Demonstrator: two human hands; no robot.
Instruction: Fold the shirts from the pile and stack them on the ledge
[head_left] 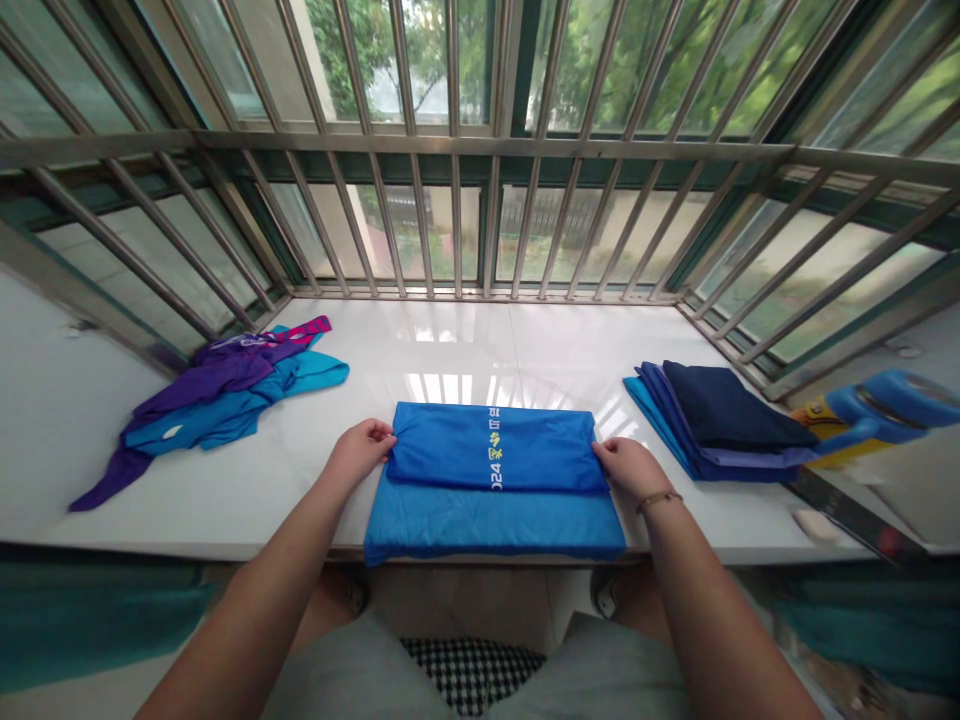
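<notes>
A blue T-shirt (435, 450) lies partly folded on the white sill before me, printed with white and yellow characters. Its darker folded part rests over a lighter blue layer (495, 525) that reaches the sill's front edge. At the left side of the fold, my left hand (361, 448) pinches the fabric edge between thumb and fingers. My right hand (626, 465), with a thin bracelet at the wrist, pinches the opposite edge on the right. Whether each pinch takes one layer or more, I cannot tell.
Crumpled purple and blue clothes (240, 385) lie at the left. To the right is a stack of folded clothes (735, 410), navy on top. Beside it stand a blue and yellow container (862, 410) and a dark flat box (855, 515). Metal bars (456, 220) line the window behind.
</notes>
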